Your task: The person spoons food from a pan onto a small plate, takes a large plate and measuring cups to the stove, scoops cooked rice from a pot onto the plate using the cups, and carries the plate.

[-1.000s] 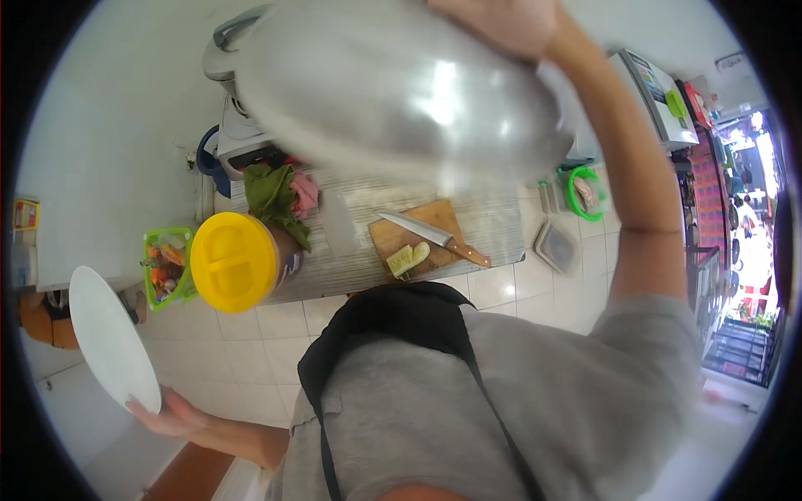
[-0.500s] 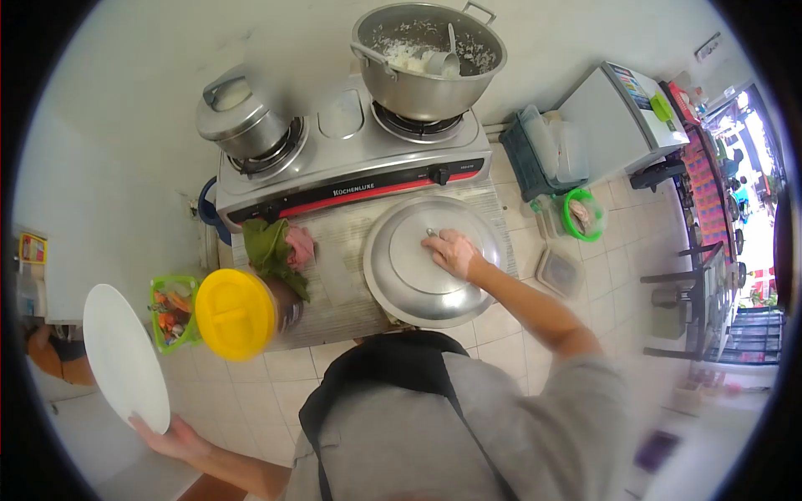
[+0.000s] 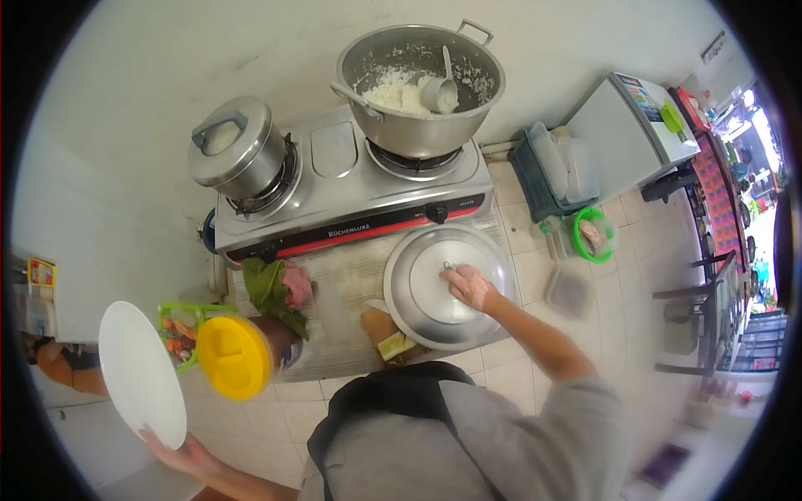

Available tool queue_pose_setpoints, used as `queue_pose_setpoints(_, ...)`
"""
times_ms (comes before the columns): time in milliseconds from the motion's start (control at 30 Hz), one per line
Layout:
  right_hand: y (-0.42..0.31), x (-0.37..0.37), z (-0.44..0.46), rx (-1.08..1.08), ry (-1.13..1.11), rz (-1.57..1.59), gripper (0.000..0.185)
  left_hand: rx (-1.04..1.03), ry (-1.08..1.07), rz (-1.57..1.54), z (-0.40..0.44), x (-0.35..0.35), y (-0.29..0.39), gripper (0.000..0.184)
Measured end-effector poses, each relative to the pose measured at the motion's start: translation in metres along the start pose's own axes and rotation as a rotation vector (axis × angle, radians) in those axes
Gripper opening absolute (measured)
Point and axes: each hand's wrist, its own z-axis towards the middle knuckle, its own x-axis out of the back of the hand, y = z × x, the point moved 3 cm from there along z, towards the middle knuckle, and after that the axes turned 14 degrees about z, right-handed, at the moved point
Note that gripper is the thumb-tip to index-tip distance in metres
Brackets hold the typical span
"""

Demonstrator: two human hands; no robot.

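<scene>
My left hand (image 3: 188,459) holds a white plate (image 3: 140,371) by its lower edge, tilted up on the left side. My right hand (image 3: 469,288) grips the knob of a large round metal lid (image 3: 418,311), which covers the right part of the table. Partly out from under the lid's left side show a brown board (image 3: 375,324), a pale green vegetable piece (image 3: 395,345) and what looks like a knife blade (image 3: 378,306). On the stove (image 3: 359,227) stands a big pot (image 3: 426,134) of white rice, with a metal scoop (image 3: 439,93) in it.
A lidded pot (image 3: 238,159) sits on the left burner. Green and pink cloths (image 3: 276,294) and a yellow-lidded container (image 3: 234,357) are at the table's left. A green basket (image 3: 180,330) of vegetables stands beyond. Another person's arm (image 3: 67,367) shows far left. Tubs (image 3: 547,171) stand right.
The lid has moved right with my right hand, uncovering the board and green vegetable piece. The plate stays in my left hand. My view has tilted up slightly.
</scene>
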Motion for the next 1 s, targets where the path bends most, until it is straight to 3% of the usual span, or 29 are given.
queue_pose_setpoints(67,0.005,0.007,0.008,-0.042,-0.021,0.011,0.032,-0.002,0.016,0.001,-0.008,-0.008,0.000,0.050)
queue_pose_setpoints(133,-0.019,0.040,0.028,-0.366,-0.371,-0.106,0.031,0.036,0.021,-0.022,-0.016,-0.013,-0.001,0.055)
queue_pose_setpoints(200,-0.028,0.100,0.089,-0.028,-0.066,-0.120,0.032,0.023,0.003,-0.006,-0.016,-0.014,-0.003,0.056)
queue_pose_setpoints(233,-0.063,0.155,0.130,-0.073,0.064,-0.040,0.029,0.017,-0.024,0.018,-0.017,-0.013,-0.004,0.057)
queue_pose_setpoints(267,-0.059,0.195,0.170,0.132,0.260,-0.026,0.024,0.014,-0.021,0.016,-0.017,-0.012,-0.005,0.057)
queue_pose_setpoints(333,-0.084,0.263,0.250,0.248,0.435,-0.193,0.021,0.053,-0.035,-0.053,-0.019,-0.010,-0.009,0.056)
queue_pose_setpoints(400,-0.040,0.273,0.325,0.359,0.349,-0.614,0.021,0.045,-0.017,-0.047,-0.017,0.000,-0.013,0.056)
queue_pose_setpoints(467,0.030,0.255,0.381,0.290,0.043,-0.996,0.021,0.031,-0.002,-0.030,-0.021,0.007,-0.010,0.057)
queue_pose_setpoints(533,0.062,0.243,0.400,0.134,-0.381,-1.159,0.020,0.037,0.023,0.032,-0.028,0.009,-0.003,0.058)
queue_pose_setpoints(567,0.073,0.241,0.408,0.133,-0.373,-1.155,0.020,0.029,0.020,0.031,-0.024,0.019,-0.006,0.058)
queue_pose_setpoints(633,0.105,0.232,0.418,0.262,-0.560,-1.283,0.018,-0.270,-0.016,0.268,-0.016,0.055,-0.013,0.051)
queue_pose_setpoints(667,0.098,0.233,0.419,0.260,-0.562,-1.279,0.018,-0.271,-0.018,0.273,-0.010,0.072,-0.022,0.051)
queue_pose_setpoints(733,0.066,0.240,0.412,0.074,-0.694,-1.154,0.018,-0.729,0.098,0.749,-0.006,0.093,-0.026,0.050)
queue_pose_setpoints(767,0.054,0.244,0.402,0.077,-0.704,-1.152,0.018,-0.723,0.097,0.757,-0.009,0.089,-0.022,0.050)
queue_pose_setpoints(833,0.023,0.265,0.384,0.073,-0.335,-0.853,0.018,-0.512,0.077,0.539,-0.018,0.057,-0.010,0.051)
queue_pose_setpoints(967,-0.026,0.275,0.352,-0.060,-0.216,-0.778,0.026,-0.707,0.055,0.621,-0.021,0.019,-0.002,0.042)
queue_pose_setpoints(1000,-0.015,0.264,0.348,-0.055,-0.179,-0.795,0.029,-0.337,0.055,0.345,-0.018,0.009,-0.001,0.049)
